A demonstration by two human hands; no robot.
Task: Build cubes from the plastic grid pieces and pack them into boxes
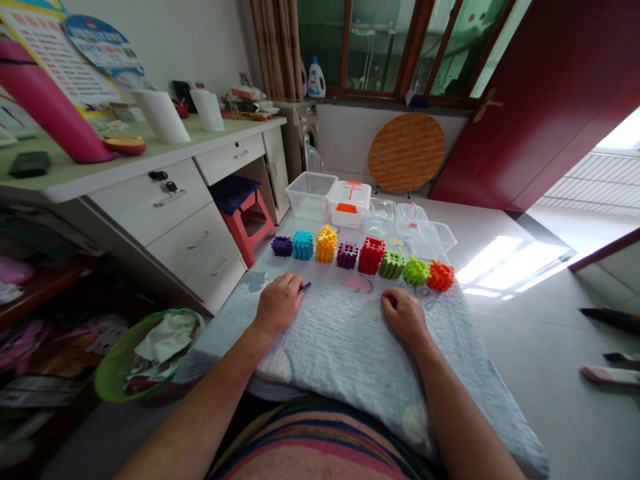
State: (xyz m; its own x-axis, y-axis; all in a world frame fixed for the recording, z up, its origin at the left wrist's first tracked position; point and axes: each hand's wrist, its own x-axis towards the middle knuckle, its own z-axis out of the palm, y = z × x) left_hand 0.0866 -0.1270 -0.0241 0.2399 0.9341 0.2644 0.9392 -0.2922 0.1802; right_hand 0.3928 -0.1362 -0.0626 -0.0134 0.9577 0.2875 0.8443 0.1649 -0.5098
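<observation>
My left hand (280,303) rests on the cloth-covered table, its fingers closed on a thin purple piece (304,287) that sticks out to the right. My right hand (403,312) lies on the cloth as a loose fist, and nothing shows in it. Beyond both hands runs a row of interlocking-block cubes: dark purple (282,246), blue (303,245), yellow (327,244), purple (347,255), red (371,256) and green (391,265). At the row's right end sit a spiky lime piece (417,271) and an orange one (441,275).
Behind the row stand a clear open bin (311,195), a lidded box with orange latches (349,203) and more clear containers (435,239). A white desk (165,207) and a red stool (247,223) are on the left, above a green basket (113,373).
</observation>
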